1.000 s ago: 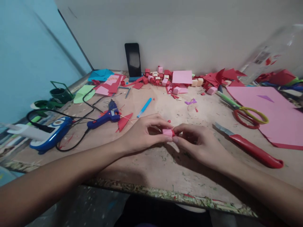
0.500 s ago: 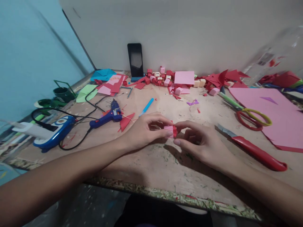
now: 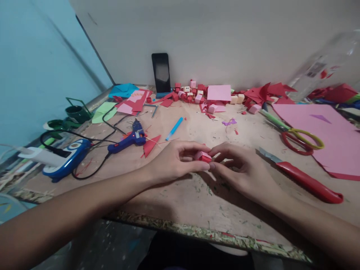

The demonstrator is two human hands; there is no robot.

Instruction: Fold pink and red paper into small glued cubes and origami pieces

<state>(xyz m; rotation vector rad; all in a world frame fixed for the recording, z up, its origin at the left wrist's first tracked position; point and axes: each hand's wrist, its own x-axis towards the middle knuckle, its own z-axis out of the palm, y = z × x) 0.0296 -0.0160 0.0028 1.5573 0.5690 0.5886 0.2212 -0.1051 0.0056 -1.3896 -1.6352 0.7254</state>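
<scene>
Right of the glue gun (image 3: pixel 128 141) and a little nearer the front of the bench (image 3: pixel 197 210), the left hand (image 3: pixel 171 159) pinches a small pink-and-red paper box (image 3: pixel 203 156) between thumb and fingers. At the box's far end from the glue gun, the right hand (image 3: pixel 243 165) has thumb and forefinger bent round its edge; whether they grip or merely touch, I cannot tell. A hard squeeze from either side might crease or crush the paper walls. Farther right from the glue gun, past the right hand, lies a red-handled knife (image 3: pixel 308 182), its blade pointing back toward that hand, so a careless sideways sweep could end in a cut. The left forearm (image 3: pixel 112 189) passes in front of the glue gun; lifting it carelessly could snag the cable or, if the tip is hot, mean a burn.

As for containers, a dark green cup (image 3: pixel 76 113) stands left of the glue gun and farther back, its contents out of sight. Well to the glue gun's right, at the back, a clear plastic bottle (image 3: pixel 323 69) leans over; nothing can be made out inside. The box's own inside is hidden.
</scene>
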